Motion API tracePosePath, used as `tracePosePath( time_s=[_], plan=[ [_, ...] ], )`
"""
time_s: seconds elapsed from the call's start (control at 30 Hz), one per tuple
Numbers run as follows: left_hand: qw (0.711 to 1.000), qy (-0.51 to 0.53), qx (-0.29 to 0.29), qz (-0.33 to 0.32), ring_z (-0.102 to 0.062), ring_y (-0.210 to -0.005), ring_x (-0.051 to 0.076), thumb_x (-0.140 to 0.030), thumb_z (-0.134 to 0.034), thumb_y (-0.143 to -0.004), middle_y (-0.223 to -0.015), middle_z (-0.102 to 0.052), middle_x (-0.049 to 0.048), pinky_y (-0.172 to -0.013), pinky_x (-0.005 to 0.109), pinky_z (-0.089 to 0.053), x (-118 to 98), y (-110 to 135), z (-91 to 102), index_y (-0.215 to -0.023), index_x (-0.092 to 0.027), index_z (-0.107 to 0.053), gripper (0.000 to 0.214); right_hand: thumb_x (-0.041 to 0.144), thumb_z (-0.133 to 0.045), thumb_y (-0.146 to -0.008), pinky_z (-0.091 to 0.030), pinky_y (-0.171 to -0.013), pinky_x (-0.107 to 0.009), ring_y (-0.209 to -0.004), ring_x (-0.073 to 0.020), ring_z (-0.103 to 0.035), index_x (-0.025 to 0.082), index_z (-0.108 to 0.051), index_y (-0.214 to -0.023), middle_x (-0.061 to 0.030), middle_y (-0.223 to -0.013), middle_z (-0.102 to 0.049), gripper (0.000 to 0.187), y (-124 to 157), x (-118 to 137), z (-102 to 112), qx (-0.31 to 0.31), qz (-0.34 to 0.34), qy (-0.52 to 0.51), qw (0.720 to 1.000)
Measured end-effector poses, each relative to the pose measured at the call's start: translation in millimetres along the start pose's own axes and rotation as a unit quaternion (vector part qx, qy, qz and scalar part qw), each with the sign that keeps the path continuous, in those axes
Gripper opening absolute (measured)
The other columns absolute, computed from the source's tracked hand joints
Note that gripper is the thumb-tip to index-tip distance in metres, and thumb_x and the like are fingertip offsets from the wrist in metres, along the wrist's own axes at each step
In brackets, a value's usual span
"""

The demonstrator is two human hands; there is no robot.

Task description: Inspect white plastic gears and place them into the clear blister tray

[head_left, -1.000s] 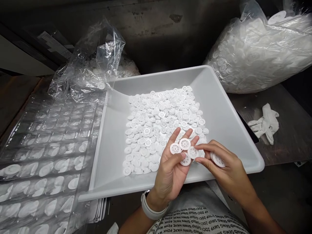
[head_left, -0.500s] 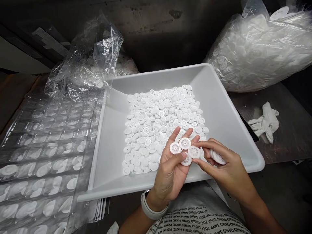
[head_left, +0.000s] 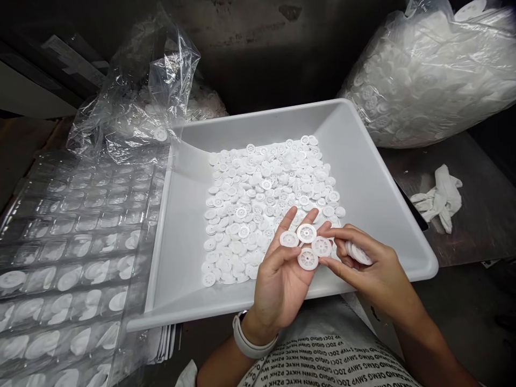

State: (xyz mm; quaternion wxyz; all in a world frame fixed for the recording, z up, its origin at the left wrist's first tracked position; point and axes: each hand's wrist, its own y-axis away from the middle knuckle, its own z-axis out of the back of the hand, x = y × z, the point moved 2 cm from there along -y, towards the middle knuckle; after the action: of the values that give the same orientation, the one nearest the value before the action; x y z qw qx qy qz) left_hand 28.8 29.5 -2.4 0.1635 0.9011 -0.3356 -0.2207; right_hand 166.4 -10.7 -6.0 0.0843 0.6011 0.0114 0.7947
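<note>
My left hand [head_left: 282, 282] is palm up over the near side of a grey tray [head_left: 385, 215], fingers spread. Three white spoked plastic discs [head_left: 307, 259] rest on its fingers, its thumb just left of the lowest one. My right hand [head_left: 373, 263] pinches another white disc [head_left: 321, 246] by its edge between thumb and forefinger, beside those three. Curled in the right hand's other fingers is a small stack of similar discs [head_left: 358, 253]. Many more loose discs [head_left: 242, 231] cover the tray floor beyond my hands.
Clear compartmented blister trays [head_left: 76, 242], partly filled with white pieces, are stacked on the left. Behind them slumps an open clear plastic bag [head_left: 165, 80]. A large bag of white parts [head_left: 435, 86] stands back right, with a crumpled white glove [head_left: 441, 199] below it.
My left thumb has lifted off the lowest disc and shifted left, uncovering its whole face. My right hand keeps its pinch and stack. The view has shifted slightly.
</note>
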Motion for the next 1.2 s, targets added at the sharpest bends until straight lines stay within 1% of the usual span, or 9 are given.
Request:
tracePosePath(
  time_s=[0.17,0.3,0.47,0.63,0.77,0.97,1.1,1.2],
  plan=[
    [1.0,0.011,0.0,0.008,-0.047,-0.131,0.026,-0.009,-0.041,-0.085,-0.145,-0.047,0.0103,-0.104,0.035,-0.041,-0.1,1.5,0.1,-0.143,-0.021,-0.032,0.06,0.03,-0.069,-0.082,-0.044,-0.063,-0.018,-0.072,-0.0095,-0.048,0.028,-0.063,-0.108,0.0019,-0.078,-0.046,0.026,0.5,-1.5,1.9,-0.003,-0.004,-0.001,1.0],
    [1.0,0.014,-0.005,0.001,-0.047,-0.131,0.024,-0.01,-0.041,-0.086,-0.145,-0.047,0.0095,-0.103,0.035,-0.042,-0.5,1.0,0.1,-0.144,-0.022,-0.031,0.06,0.033,-0.067,-0.083,-0.044,-0.063,-0.02,-0.068,-0.0099,-0.047,0.026,-0.062,-0.111,0.0025,-0.074,-0.044,0.03,-0.2,-3.2,3.2,0.005,-0.012,-0.005,1.0],
    [1.0,0.015,-0.011,-0.005,-0.048,-0.13,0.025,-0.012,-0.042,-0.086,-0.146,-0.046,0.0094,-0.104,0.037,-0.04,-0.1,0.0,0.9,-0.145,-0.023,-0.03,0.06,0.036,-0.067,-0.083,-0.043,-0.058,-0.018,-0.065,-0.0091,-0.045,0.027,-0.059,-0.112,0.0027,-0.074,-0.043,0.031,-1.1,-3.7,4.5,0.009,-0.024,-0.014,1.0],
    [1.0,0.017,-0.001,-0.003,-0.045,-0.132,0.024,-0.011,-0.041,-0.087,-0.146,-0.046,0.0094,-0.106,0.037,-0.039,0.3,2.1,-0.8,-0.144,-0.022,-0.03,0.06,0.035,-0.067,-0.083,-0.044,-0.06,-0.014,-0.067,-0.0077,-0.045,0.03,-0.06,-0.112,0.0032,-0.075,-0.042,0.03,-1.2,-3.0,4.1,0.023,-0.027,-0.016,0.999],
    [1.0,0.014,0.006,0.002,-0.045,-0.133,0.025,-0.011,-0.041,-0.087,-0.146,-0.045,0.0083,-0.106,0.038,-0.039,0.3,2.2,-1.5,-0.145,-0.023,-0.03,0.06,0.033,-0.068,-0.082,-0.046,-0.063,-0.013,-0.07,-0.0071,-0.047,0.03,-0.062,-0.109,0.0029,-0.077,-0.044,0.028,-0.1,-3.2,3.3,0.027,-0.025,-0.016,0.999],
    [1.0,0.015,0.002,0.006,-0.045,-0.133,0.025,-0.012,-0.041,-0.087,-0.147,-0.044,0.0089,-0.108,0.039,-0.037,-0.3,1.2,-0.1,-0.145,-0.024,-0.028,0.061,0.034,-0.068,-0.082,-0.047,-0.061,-0.016,-0.072,-0.0096,-0.049,0.026,-0.064,-0.108,0.001,-0.078,-0.045,0.027,-0.9,-3.6,2.7,0.019,-0.013,-0.01,1.0],
    [1.0,0.018,-0.001,0.004,-0.046,-0.132,0.025,-0.013,-0.041,-0.087,-0.147,-0.043,0.0096,-0.112,0.041,-0.032,-0.1,1.6,0.5,-0.146,-0.023,-0.027,0.061,0.034,-0.067,-0.082,-0.048,-0.061,-0.017,-0.073,-0.0103,-0.049,0.026,-0.064,-0.107,0.0004,-0.079,-0.046,0.026,-2.0,-3.9,2.8,0.018,-0.013,-0.007,1.0],
    [1.0,0.022,-0.001,0.004,-0.045,-0.133,0.025,-0.013,-0.041,-0.087,-0.148,-0.043,0.0098,-0.112,0.042,-0.032,0.5,2.1,1.1,-0.146,-0.023,-0.027,0.061,0.034,-0.067,-0.083,-0.047,-0.061,-0.017,-0.074,-0.0107,-0.049,0.026,-0.064,-0.107,0.0003,-0.079,-0.046,0.026,-1.9,-4.8,2.9,0.016,-0.013,-0.006,1.0]
  ],
)
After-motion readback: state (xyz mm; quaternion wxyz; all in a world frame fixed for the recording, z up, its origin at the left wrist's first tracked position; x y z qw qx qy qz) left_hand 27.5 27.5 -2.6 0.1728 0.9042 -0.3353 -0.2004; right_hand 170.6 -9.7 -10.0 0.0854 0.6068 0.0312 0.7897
